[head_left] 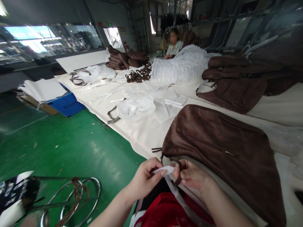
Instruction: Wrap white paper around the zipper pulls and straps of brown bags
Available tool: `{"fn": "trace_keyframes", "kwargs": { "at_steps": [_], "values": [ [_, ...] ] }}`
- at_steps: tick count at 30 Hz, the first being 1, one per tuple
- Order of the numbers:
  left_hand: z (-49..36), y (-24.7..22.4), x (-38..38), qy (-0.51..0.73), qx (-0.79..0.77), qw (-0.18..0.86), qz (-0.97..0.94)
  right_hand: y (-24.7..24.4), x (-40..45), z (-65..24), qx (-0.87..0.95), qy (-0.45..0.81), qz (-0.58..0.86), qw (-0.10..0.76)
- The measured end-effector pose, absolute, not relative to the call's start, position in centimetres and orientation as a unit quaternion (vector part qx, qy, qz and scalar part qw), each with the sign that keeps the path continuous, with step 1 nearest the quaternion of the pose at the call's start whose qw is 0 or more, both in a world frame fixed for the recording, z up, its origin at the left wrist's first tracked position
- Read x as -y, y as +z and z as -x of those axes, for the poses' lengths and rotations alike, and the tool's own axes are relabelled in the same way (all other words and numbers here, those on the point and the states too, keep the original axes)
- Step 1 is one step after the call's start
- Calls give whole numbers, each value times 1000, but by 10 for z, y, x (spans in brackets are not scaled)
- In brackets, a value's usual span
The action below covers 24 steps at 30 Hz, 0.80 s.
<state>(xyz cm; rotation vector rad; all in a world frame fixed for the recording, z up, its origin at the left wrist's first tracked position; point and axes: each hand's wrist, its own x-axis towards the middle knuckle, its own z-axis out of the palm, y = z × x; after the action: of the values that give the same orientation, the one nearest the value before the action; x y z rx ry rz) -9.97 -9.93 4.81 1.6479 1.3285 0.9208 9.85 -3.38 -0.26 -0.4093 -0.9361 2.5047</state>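
Note:
A large brown handbag lies on its side at the table's near edge, its strap end toward me. My left hand pinches a white strip between thumb and fingers. From there the strip hangs down over my lap. Close beside it, my right hand is closed on the bag's brown strap, which curls between the fingers. The strip's end meets the right fingertips; whether they also grip it I cannot tell. Thin dark cords stick out at the bag's left corner.
Crumpled clear plastic, brown strap pieces and a bubble wrap pile lie on the cream-covered table. More brown bags are stacked right. A person sits at the far end. A metal-framed stool stands lower left.

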Motion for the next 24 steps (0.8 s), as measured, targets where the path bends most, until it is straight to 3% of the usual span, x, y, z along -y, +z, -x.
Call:
{"fn": "trace_keyframes", "kwargs": {
  "at_steps": [3,8,12,17,21,24],
  "values": [
    [90,56,102,270,-486,388,-735,-5,32,-106,292,910,125,266],
    [90,35,105,114,-558,313,-760,-6,13,-121,171,890,154,394],
    [97,20,103,149,-569,366,-721,-3,11,-120,166,870,208,415],
    [107,21,107,295,-589,474,-585,0,23,-108,231,797,298,472],
    [115,20,121,337,-624,462,-532,0,28,-100,284,764,336,472],
    [117,20,131,322,-643,397,-570,-1,30,-96,302,753,344,473]
  ]
}}
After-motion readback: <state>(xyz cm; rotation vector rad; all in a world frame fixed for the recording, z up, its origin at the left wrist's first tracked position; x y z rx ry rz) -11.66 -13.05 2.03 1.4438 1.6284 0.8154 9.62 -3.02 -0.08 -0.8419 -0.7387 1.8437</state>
